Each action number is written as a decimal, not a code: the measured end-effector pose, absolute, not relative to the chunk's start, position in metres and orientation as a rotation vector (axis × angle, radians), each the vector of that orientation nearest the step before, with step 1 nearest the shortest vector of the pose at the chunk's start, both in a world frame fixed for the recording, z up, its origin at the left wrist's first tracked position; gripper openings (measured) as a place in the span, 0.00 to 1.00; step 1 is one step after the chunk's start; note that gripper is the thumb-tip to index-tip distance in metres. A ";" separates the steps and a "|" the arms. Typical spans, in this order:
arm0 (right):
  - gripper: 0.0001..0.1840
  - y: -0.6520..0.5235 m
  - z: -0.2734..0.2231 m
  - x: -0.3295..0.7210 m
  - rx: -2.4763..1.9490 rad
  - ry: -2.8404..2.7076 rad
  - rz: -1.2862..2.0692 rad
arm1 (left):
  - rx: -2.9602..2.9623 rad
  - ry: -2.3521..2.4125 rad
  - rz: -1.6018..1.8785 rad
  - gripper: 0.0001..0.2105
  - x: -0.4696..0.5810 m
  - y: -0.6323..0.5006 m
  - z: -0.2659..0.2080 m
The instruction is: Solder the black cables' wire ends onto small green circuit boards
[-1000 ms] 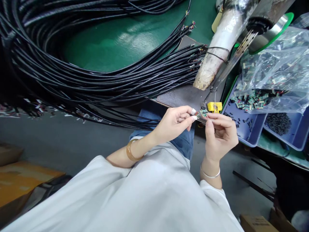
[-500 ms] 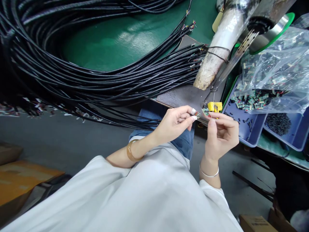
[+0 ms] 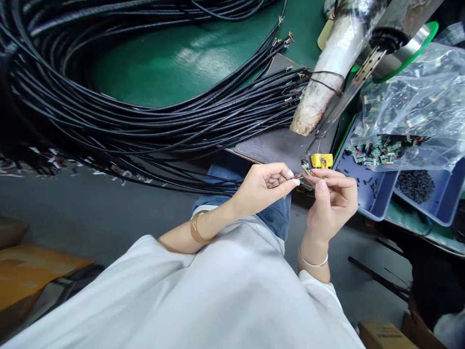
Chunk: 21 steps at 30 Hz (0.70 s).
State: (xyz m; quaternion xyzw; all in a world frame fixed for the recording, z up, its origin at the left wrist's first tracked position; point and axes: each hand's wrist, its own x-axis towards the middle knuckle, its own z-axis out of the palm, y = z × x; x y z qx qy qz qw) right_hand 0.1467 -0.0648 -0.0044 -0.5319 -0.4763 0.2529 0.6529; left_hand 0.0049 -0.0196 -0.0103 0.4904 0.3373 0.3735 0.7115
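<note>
My left hand pinches the stripped end of a black cable, and its thin coloured wires stick out past my fingertips. My right hand is closed on a small green circuit board, whose far end shows beyond the index finger. The wires and the board are close together; whether they touch I cannot tell. A thin pale strand runs down from the soldering iron to my right fingers. Just behind the board is a yellow sponge.
Black cables lie in a big loop across the green table. A wrapped pipe slants down above the work spot. To the right stand blue trays with small black parts and a plastic bag of circuit boards.
The circuit board has shifted slightly left and tilted with my right hand. My left fingertips have moved a little right, bringing the cable's wires nearer the board.
</note>
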 end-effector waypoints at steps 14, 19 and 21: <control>0.07 -0.064 -0.015 0.150 -1.317 -1.372 0.177 | 1.001 0.743 0.964 0.06 0.010 -0.008 -0.013; 0.09 -0.057 -0.014 0.153 -1.342 -1.563 0.024 | 1.044 0.758 1.012 0.06 0.015 0.000 -0.008; 0.09 -0.055 -0.013 0.154 -1.347 -1.603 -0.058 | 1.068 0.756 1.038 0.07 0.016 0.003 -0.005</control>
